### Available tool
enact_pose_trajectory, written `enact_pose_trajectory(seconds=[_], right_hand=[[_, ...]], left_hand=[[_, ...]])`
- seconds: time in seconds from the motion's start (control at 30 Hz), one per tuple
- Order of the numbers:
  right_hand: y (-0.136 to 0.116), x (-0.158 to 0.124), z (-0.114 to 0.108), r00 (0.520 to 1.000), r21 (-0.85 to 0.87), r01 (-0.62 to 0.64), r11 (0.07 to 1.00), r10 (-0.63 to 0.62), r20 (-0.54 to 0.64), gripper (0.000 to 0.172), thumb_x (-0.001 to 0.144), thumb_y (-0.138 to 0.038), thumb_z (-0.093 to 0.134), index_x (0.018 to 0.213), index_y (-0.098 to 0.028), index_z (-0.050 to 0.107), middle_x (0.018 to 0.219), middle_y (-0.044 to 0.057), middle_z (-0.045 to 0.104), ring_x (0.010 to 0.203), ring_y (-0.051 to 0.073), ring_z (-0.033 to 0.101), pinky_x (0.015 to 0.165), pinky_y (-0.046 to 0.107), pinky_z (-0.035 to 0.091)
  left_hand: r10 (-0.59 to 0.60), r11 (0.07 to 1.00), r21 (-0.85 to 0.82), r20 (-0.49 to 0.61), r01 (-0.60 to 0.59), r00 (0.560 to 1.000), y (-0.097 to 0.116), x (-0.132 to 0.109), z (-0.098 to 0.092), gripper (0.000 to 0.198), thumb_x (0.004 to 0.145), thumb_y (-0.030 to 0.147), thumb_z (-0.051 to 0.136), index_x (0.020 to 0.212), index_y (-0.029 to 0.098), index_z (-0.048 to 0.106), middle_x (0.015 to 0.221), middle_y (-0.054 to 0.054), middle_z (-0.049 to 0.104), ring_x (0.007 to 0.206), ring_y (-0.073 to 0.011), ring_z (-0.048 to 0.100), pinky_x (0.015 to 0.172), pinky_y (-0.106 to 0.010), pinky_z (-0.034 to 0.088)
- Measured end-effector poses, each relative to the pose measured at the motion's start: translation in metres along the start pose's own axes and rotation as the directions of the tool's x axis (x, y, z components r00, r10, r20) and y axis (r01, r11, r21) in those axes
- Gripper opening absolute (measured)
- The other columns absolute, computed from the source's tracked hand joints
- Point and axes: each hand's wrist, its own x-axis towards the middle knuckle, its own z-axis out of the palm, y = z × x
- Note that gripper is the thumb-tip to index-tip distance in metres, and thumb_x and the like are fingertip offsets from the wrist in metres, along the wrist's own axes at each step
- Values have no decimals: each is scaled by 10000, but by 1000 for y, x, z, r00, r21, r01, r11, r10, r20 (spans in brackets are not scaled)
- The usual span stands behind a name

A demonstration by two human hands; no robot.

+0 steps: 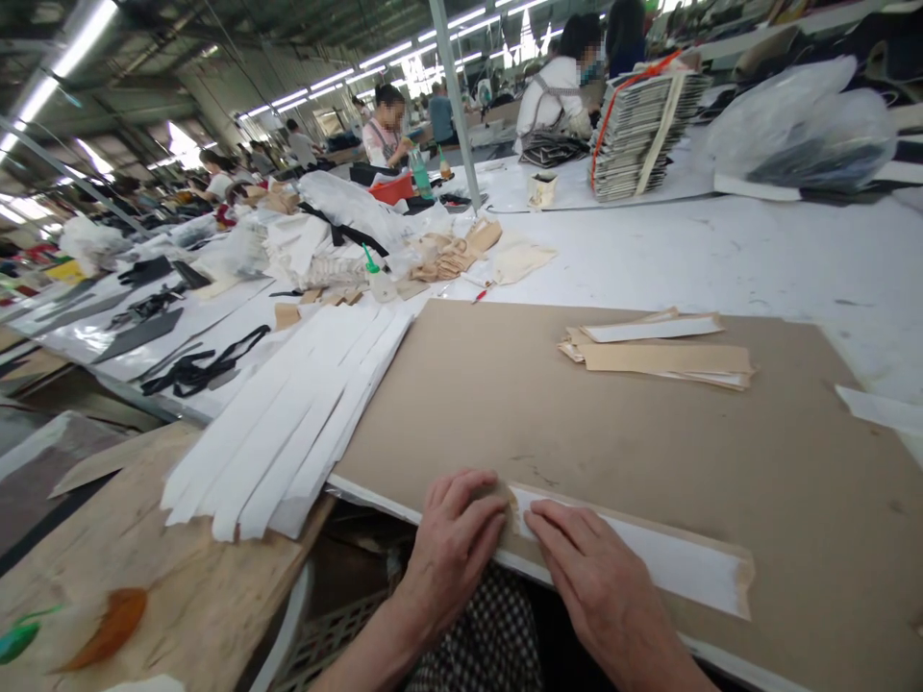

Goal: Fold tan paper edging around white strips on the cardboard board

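A tan strip with a white strip (pixel 685 562) laid on it runs along the near edge of the brown board (pixel 447 404). My left hand (pixel 461 529) is at its left end, fingers curled and closed on the tan edge. Just to the right, my right hand (pixel 598 572) has its fingers held together, the tips pressed on the white strip; its thumb is mostly hidden. Farther back on the board lies a small pile of similar tan and white strips (pixel 667 358). Many long white strips (pixel 288 423) are fanned out left of the board.
A wooden board (pixel 180 577) at lower left holds a glue-stained brush-like thing (pixel 108 630). Behind stand a green-tipped bottle (pixel 379 279), tan scraps (pixel 461 252), a strapped stack of flat pieces (pixel 641 135) and a plastic bag (pixel 800 130). A metal post (pixel 456 106) rises there; co-workers sit beyond.
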Motion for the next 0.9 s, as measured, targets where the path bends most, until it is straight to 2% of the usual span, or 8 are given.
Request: enact_pose_trajectory(seconds=[0.1, 0.27, 0.37, 0.57, 0.9], right_hand=[[-1, 4, 1, 1000, -25, 13, 1000, -14, -3, 334, 961, -96, 424, 1255, -135, 578, 1177, 88, 618, 1017, 229, 548, 873, 384, 514], [-2, 7, 5, 1000, -85, 11, 996, -11, -3, 344, 957, -119, 428, 1268, -143, 574, 1143, 100, 616, 965, 241, 558, 814, 389, 523], [-2, 7, 7, 1000, -100, 21, 995, -21, -6, 359, 954, -123, 423, 1279, -145, 573, 1147, 106, 617, 951, 240, 563, 804, 381, 519], [-1, 9, 3, 999, -81, 21, 996, -24, -37, 371, 946, -117, 415, 1272, -142, 591, 1135, 103, 631, 946, 232, 567, 809, 367, 517], [-1, 9, 4, 998, -75, 17, 997, -21, -53, 344, 951, -139, 430, 1243, -141, 612, 1123, 91, 638, 927, 230, 566, 801, 373, 520]], left_hand=[[-11, 999, -43, -11, 11, 1000, -5, 7, 1, 150, 938, 150, 543, 1020, 204, 657, 1148, -84, 614, 1103, -229, 536, 956, -418, 464], [-149, 980, -130, 34, 152, 988, -9, 17, 2, 77, 897, 168, 618, 947, 201, 667, 1156, -86, 614, 1114, -247, 549, 966, -452, 469], [-183, 971, -151, 42, 188, 982, -8, 20, 7, 74, 889, 173, 632, 950, 200, 665, 1163, -84, 614, 1121, -250, 547, 970, -464, 466], [-110, 988, -105, 12, 110, 994, -8, 19, 13, 79, 900, 156, 609, 948, 198, 657, 1140, -86, 615, 1107, -251, 540, 948, -462, 467], [52, 998, 34, 32, -53, 998, -11, 24, 7, 131, 939, 180, 542, 999, 201, 656, 1154, -97, 615, 1093, -251, 531, 923, -437, 476]])
